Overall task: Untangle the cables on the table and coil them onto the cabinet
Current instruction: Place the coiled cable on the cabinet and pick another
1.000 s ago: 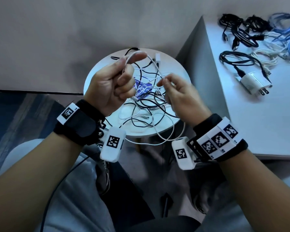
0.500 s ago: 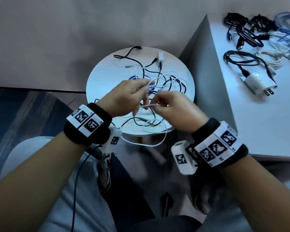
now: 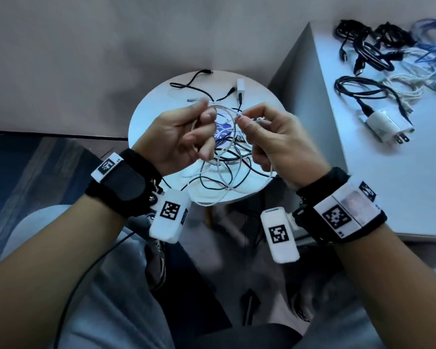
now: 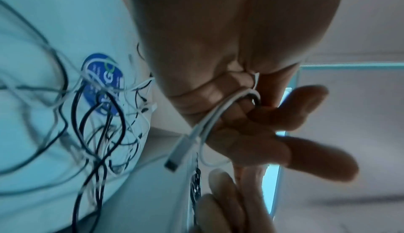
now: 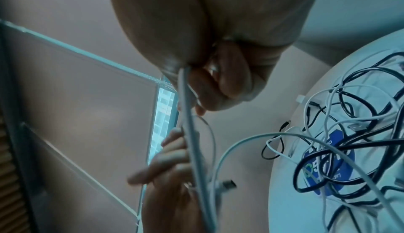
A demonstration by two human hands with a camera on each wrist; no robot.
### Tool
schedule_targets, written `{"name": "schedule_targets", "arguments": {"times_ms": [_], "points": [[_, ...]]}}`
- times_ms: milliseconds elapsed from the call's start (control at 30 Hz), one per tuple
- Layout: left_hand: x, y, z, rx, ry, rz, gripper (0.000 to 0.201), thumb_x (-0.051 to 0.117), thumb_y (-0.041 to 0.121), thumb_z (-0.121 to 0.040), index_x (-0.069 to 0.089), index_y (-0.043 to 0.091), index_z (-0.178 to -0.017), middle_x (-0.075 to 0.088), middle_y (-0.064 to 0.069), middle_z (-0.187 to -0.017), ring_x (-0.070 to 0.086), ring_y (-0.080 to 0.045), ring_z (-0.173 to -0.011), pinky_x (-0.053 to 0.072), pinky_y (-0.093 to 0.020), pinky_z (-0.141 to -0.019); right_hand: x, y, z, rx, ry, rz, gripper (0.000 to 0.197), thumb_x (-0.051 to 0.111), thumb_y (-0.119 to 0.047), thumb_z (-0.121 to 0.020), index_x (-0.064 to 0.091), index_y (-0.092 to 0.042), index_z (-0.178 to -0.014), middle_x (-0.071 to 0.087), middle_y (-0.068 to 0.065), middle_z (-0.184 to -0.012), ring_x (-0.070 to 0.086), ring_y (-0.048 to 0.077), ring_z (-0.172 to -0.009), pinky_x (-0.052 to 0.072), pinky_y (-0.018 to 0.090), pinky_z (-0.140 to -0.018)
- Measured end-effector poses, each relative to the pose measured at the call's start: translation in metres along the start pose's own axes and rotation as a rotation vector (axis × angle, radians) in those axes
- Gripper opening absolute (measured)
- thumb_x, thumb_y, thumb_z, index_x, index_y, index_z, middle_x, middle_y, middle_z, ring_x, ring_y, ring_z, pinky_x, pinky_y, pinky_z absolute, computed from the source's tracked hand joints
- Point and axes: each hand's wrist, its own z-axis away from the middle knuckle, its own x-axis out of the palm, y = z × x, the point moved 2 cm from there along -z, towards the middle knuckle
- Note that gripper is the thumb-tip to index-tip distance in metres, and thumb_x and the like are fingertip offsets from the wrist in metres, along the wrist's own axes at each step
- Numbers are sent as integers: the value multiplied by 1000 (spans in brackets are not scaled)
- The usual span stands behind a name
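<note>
A tangle of black and white cables [image 3: 227, 159] lies on the small round white table [image 3: 151, 107]. Above it my left hand [image 3: 186, 132] holds loops of a white cable [image 3: 222, 107] between thumb and curled fingers. In the left wrist view the loops [image 4: 220, 114] pass through the fist, and a USB plug [image 4: 174, 157] hangs below. My right hand [image 3: 272, 139] pinches the same white cable a short way to the right; the right wrist view shows the strand [image 5: 190, 119] running down from its fingers. The white cabinet top [image 3: 388, 185] is at the right.
On the cabinet lie coiled black cables [image 3: 368, 41], blue and white cables [image 3: 433, 54], and a black cable with a white plug adapter [image 3: 385, 124]. A small white charger [image 3: 240, 86] stands at the table's far edge. My knees are below the table; a wall is behind.
Both hands have risen from just over the tangle and moved slightly apart. The left hand has turned palm-up with the white cable looped in it.
</note>
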Motion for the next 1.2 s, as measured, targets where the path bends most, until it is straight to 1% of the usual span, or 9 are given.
{"name": "schedule_targets", "arguments": {"times_ms": [133,300,433,567,767,900,1000,1100,1200], "points": [[7,0,-1,56,19,168,35,20,34,-109,43,19,-86,54,7,-50,70,-12,-61,55,-27,-61,3,13,-4,26,-9,34,19,50,-20,-105,63,-11,-95,42,-4,-50,35,11,-44,32,20,-43],[-1,5,-4,183,112,384,53,27,22,-108,76,5,-96,77,-1,-91,75,-18,-92,61,-31,-77,5,24,-3,222,-35,-65,27,39,-22,-109,60,-5,-110,41,-1,-54,36,12,-37,38,23,-39],[-7,3,-10,291,33,372,49,30,25,-105,72,3,-118,70,-3,-126,66,-19,-119,51,-33,-103,33,36,8,230,-125,132,34,41,-27,-108,60,-1,-116,48,-2,-49,35,8,-35,29,19,-37],[-13,7,-10,357,126,221,48,23,26,-110,62,4,-127,65,1,-134,61,-23,-125,49,-38,-106,66,50,23,228,-193,144,21,46,-21,-106,59,-5,-108,51,-2,-48,41,4,-36,32,16,-40],[-24,2,-8,329,510,-888,32,34,31,-107,49,11,-126,76,6,-108,75,-18,-87,58,-41,-85,58,52,23,101,-227,692,20,55,-32,-101,65,-15,-101,60,-3,-68,59,17,-68,44,30,-65],[-19,-9,-6,26,360,-1488,26,40,24,-105,57,7,-94,74,5,-77,61,-4,-53,51,-39,-68,35,40,14,35,-97,953,18,52,-36,-100,63,-23,-93,67,5,-84,61,32,-90,45,39,-73],[-10,-8,-4,-95,259,-1445,29,48,19,-100,64,5,-80,61,-1,-59,48,-12,-54,42,-38,-62,16,27,8,40,-15,972,19,55,-39,-98,67,-24,-94,69,2,-81,63,27,-87,50,40,-78],[-6,-5,-2,-124,158,-1093,34,54,26,-102,69,5,-81,38,-4,-53,29,-13,-45,26,-23,-44,1,14,6,22,67,1021,19,56,-39,-99,69,-24,-99,67,-3,-83,61,25,-88,47,36,-75],[-4,-1,0,-55,90,-713,32,54,29,-98,63,10,-73,29,-1,-57,22,-9,-46,14,-22,-45,-14,8,4,-14,147,1043,19,56,-39,-99,68,-24,-100,69,-2,-84,61,26,-88,47,36,-73]]}}
